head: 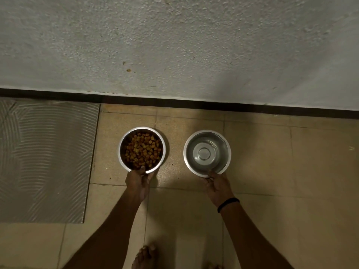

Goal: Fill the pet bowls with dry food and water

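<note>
Two round steel bowls sit side by side on the tiled floor point(258, 162), near the dark skirting strip point(174, 102) at the foot of a rough grey wall point(174, 45). The bowls stand apart from each other with a bare band of tile between them. The left-hand bowl, the food bowl point(121, 152), holds a layer of brown and tan dry food point(143, 149) in small chunks that covers its bottom. The right-hand bowl, the water bowl point(187, 154), holds clear water point(206, 152); the raised ring in the base shows through it. The left hand point(138, 182) grips the near rim of the food bowl, with the thumb hooked over the rim to the inside and the fingers closed underneath the outer wall. The right hand point(216, 184) pinches the near rim of the water bowl in the same way, thumb on the inner side and fingers curled against the outside. A black band point(228, 204) circles the right wrist. Both forearms extend downward from the lower edge of the view. Bare toes point(144, 255) show at the bottom edge, between the arms. A grey ridged mat point(44, 160) lies flat on the floor to the left of the food bowl, well apart from it, its far edge close to the skirting strip. Whether the bowls rest fully on the tile or are lifted slightly cannot be told.
</note>
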